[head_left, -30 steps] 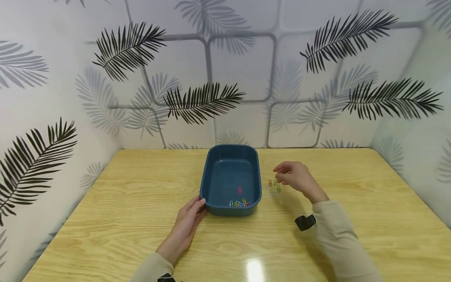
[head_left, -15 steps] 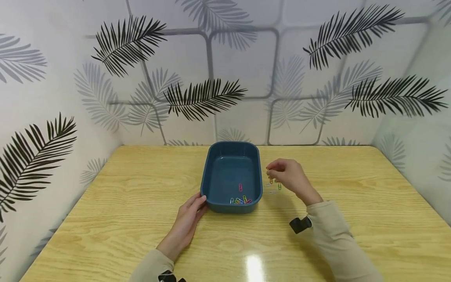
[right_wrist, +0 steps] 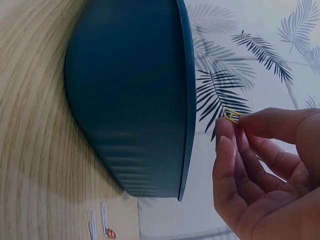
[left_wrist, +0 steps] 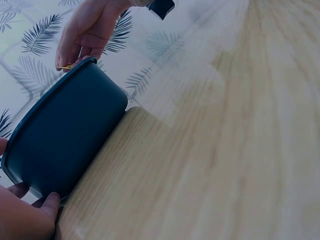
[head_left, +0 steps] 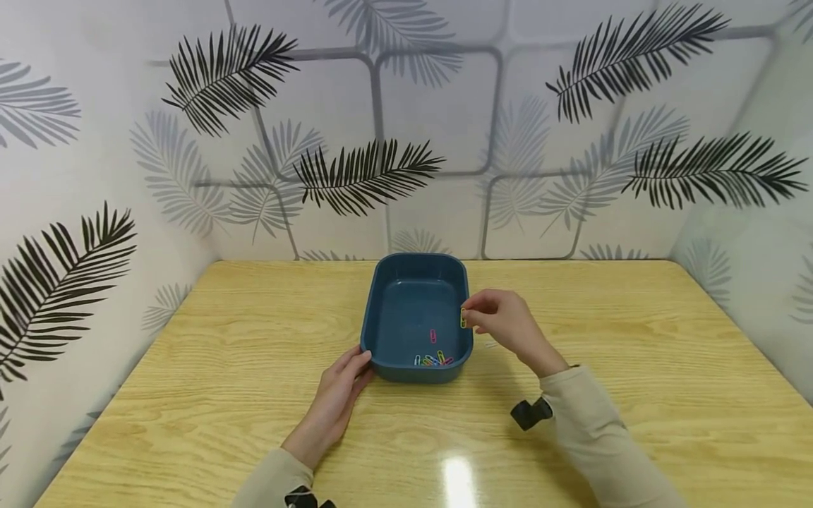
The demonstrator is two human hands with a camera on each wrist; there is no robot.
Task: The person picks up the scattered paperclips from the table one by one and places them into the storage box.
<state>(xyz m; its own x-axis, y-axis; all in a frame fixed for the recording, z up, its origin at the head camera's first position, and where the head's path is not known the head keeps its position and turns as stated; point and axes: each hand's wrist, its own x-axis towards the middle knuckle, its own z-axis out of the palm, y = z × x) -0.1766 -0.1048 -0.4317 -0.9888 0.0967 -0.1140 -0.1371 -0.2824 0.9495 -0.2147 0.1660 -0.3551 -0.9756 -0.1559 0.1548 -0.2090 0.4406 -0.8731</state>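
Note:
My right hand pinches a yellow paper clip between thumb and fingertips, at the right rim of a dark blue rectangular bin. In the right wrist view the clip sticks out of the fingertips, higher than the rim. My left hand grips the bin's near left corner, thumb on the rim and fingers against the outer wall. Inside the bin lie a pink paper clip and a small heap of mixed-colour paper clips by the near wall.
On the wooden table, right of the bin, lie white paper clips and a reddish-orange one, mostly hidden by my right hand in the head view. A leaf-patterned wall borders the table at the back and sides.
My right hand has moved left from over the loose paper clips to the bin's right rim, bringing the yellow paper clip. My left hand stays at the bin's corner.

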